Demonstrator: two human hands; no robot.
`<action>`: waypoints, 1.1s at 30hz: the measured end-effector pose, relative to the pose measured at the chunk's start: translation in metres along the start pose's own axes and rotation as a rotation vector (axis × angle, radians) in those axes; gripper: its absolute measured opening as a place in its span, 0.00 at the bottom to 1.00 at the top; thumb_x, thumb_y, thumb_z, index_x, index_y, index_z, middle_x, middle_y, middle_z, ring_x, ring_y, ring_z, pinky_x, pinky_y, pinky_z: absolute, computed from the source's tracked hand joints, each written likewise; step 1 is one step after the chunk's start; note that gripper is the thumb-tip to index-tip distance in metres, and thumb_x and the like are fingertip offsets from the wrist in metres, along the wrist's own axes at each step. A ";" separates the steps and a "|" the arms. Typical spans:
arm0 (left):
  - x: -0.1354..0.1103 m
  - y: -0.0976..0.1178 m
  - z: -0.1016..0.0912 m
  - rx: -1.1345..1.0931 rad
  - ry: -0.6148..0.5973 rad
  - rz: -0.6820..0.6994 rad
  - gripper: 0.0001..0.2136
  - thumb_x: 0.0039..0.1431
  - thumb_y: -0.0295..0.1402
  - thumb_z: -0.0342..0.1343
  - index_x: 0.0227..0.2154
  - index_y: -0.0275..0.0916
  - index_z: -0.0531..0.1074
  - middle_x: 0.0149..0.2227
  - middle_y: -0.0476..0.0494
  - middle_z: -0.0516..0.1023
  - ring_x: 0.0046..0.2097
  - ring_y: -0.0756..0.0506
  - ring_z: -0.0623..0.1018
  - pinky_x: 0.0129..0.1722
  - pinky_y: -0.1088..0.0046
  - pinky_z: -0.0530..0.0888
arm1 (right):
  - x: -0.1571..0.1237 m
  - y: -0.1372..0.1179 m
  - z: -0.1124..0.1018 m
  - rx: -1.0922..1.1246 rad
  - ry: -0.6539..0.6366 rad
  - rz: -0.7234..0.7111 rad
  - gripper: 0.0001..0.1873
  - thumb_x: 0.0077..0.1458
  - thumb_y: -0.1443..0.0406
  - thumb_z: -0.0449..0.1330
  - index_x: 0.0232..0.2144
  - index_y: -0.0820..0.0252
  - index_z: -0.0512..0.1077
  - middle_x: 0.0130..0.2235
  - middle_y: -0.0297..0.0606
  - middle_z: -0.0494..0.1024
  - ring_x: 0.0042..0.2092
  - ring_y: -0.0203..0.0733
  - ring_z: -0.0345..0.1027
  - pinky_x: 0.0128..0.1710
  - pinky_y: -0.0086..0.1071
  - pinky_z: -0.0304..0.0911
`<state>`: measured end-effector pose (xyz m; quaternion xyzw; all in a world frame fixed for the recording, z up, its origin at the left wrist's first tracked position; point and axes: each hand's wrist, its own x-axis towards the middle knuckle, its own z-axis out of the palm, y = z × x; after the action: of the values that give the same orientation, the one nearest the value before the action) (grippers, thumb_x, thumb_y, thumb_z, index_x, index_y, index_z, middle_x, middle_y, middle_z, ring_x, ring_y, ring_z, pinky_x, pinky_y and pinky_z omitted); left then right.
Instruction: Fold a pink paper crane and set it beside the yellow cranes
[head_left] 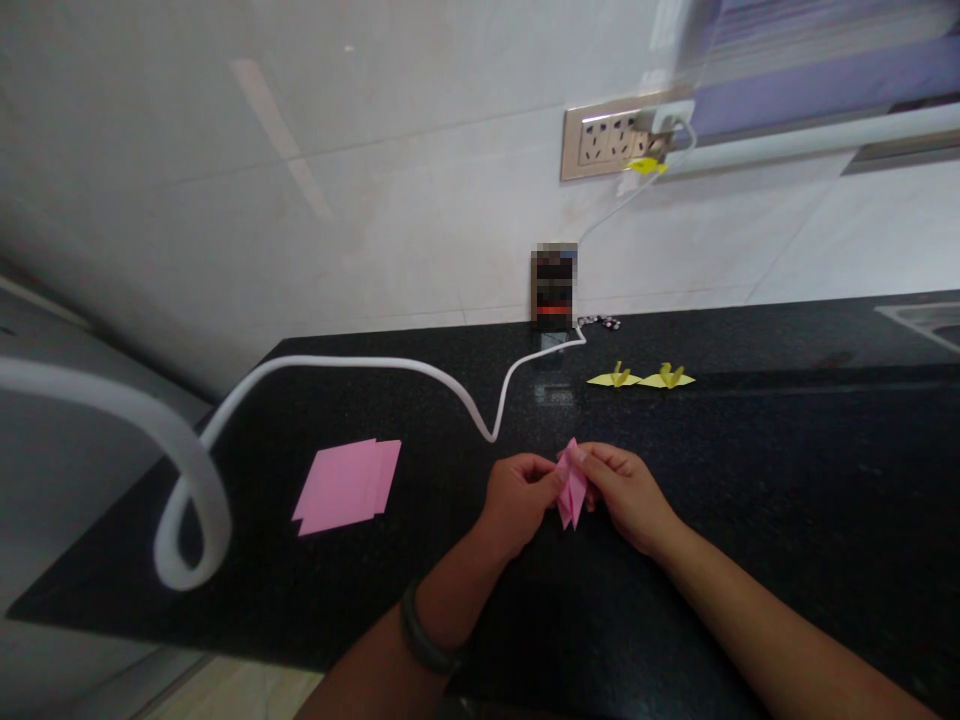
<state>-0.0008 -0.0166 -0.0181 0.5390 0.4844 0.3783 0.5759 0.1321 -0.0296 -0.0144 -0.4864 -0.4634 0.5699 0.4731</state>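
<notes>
- Left hand: fingers pinched on the left edge of a folded pink paper.
- Right hand: fingertips pinched on the paper's upper right edge; both hands close together, the paper between them.
- Folded pink paper: held just above the black counter, near its front middle.
- Dark wristband on the left wrist.
- Stack of flat pink sheets: lies on the counter, well left of the hands.
- Two yellow paper cranes: side by side, behind the hands.
- White cable: runs across the counter toward a phone leaning on the wall.
- Wall socket strip above.
</notes>
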 end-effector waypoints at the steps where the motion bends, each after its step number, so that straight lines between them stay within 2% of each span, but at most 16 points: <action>1: 0.000 0.000 0.000 0.020 0.004 0.009 0.12 0.43 0.40 0.54 0.22 0.34 0.70 0.21 0.46 0.71 0.22 0.52 0.67 0.21 0.78 0.62 | 0.000 0.000 0.000 -0.010 0.002 -0.008 0.13 0.47 0.57 0.54 0.25 0.61 0.68 0.20 0.31 0.66 0.19 0.29 0.54 0.17 0.24 0.50; 5: -0.002 0.002 0.001 0.110 0.011 0.048 0.10 0.43 0.38 0.54 0.19 0.35 0.69 0.18 0.49 0.69 0.21 0.53 0.65 0.20 0.79 0.60 | -0.001 -0.001 0.001 -0.025 -0.001 -0.021 0.11 0.41 0.59 0.59 0.23 0.61 0.67 0.21 0.30 0.66 0.22 0.30 0.57 0.21 0.25 0.54; 13: -0.004 0.005 0.001 0.123 -0.022 0.072 0.09 0.44 0.37 0.53 0.19 0.35 0.69 0.20 0.47 0.70 0.22 0.52 0.67 0.21 0.78 0.62 | -0.002 -0.004 0.002 0.011 0.021 -0.021 0.10 0.43 0.59 0.58 0.20 0.62 0.68 0.19 0.30 0.65 0.21 0.30 0.56 0.21 0.25 0.52; 20: -0.004 0.007 0.002 0.057 -0.055 0.039 0.09 0.43 0.36 0.54 0.19 0.34 0.70 0.20 0.47 0.71 0.22 0.52 0.67 0.21 0.78 0.61 | 0.002 0.000 -0.003 0.043 0.072 0.036 0.19 0.49 0.55 0.50 0.16 0.62 0.66 0.14 0.30 0.62 0.17 0.29 0.51 0.16 0.25 0.48; 23: -0.002 0.007 0.000 0.001 0.005 0.017 0.10 0.43 0.38 0.54 0.19 0.35 0.68 0.17 0.50 0.68 0.20 0.54 0.64 0.19 0.79 0.60 | 0.003 0.000 -0.006 0.045 0.016 0.055 0.19 0.50 0.54 0.49 0.17 0.61 0.64 0.15 0.29 0.61 0.17 0.29 0.51 0.16 0.24 0.48; 26: 0.001 0.006 -0.002 -0.020 0.090 0.028 0.11 0.44 0.39 0.53 0.19 0.35 0.67 0.15 0.52 0.64 0.18 0.55 0.62 0.18 0.80 0.58 | 0.003 0.001 -0.008 0.022 -0.110 0.116 0.14 0.47 0.57 0.54 0.20 0.62 0.64 0.16 0.28 0.63 0.17 0.28 0.53 0.16 0.23 0.50; 28: 0.003 0.005 -0.003 -0.041 0.116 0.024 0.11 0.45 0.39 0.53 0.20 0.34 0.67 0.15 0.52 0.63 0.18 0.56 0.61 0.17 0.80 0.58 | 0.002 0.002 -0.009 0.019 -0.147 0.139 0.13 0.46 0.58 0.56 0.20 0.62 0.64 0.17 0.28 0.64 0.17 0.28 0.54 0.16 0.23 0.51; 33: 0.004 0.005 -0.001 -0.154 0.029 -0.051 0.11 0.45 0.37 0.53 0.27 0.34 0.67 0.20 0.50 0.67 0.19 0.55 0.65 0.18 0.80 0.62 | 0.004 0.000 -0.010 -0.026 -0.109 0.098 0.11 0.47 0.59 0.54 0.27 0.61 0.69 0.21 0.31 0.67 0.20 0.29 0.56 0.16 0.23 0.53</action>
<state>-0.0002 -0.0121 -0.0138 0.4752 0.4758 0.4075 0.6179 0.1414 -0.0254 -0.0156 -0.4829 -0.4717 0.6117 0.4124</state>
